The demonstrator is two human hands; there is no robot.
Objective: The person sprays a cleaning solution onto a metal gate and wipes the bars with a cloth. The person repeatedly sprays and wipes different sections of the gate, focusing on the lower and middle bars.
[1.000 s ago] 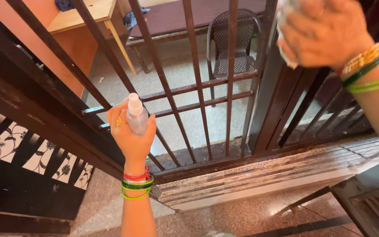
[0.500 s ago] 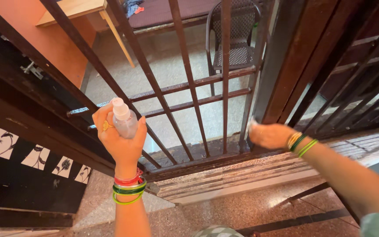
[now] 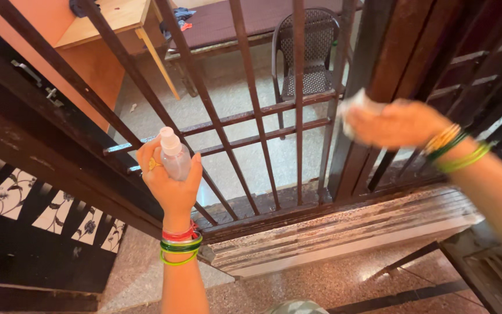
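Note:
My left hand [image 3: 171, 177] grips a small clear spray bottle [image 3: 175, 154] with a white cap, held upright in front of the dark metal grille gate [image 3: 250, 116]. My right hand [image 3: 396, 123] presses a white cloth [image 3: 357, 104] against the brown vertical post [image 3: 373, 87] of the gate, about halfway up. Both wrists wear coloured bangles. The hand covers most of the cloth.
Beyond the bars stand a dark plastic chair [image 3: 309, 52], a wooden table [image 3: 117, 23] and a low bench [image 3: 233, 23] on a pale floor. A worn wooden threshold [image 3: 344, 227] runs below the gate. A black tiled wall with flower patterns [image 3: 42, 215] is at left.
My right hand with the cloth went from high on the post down to its base, and has now come back up to mid height. The left hand and bottle barely moved.

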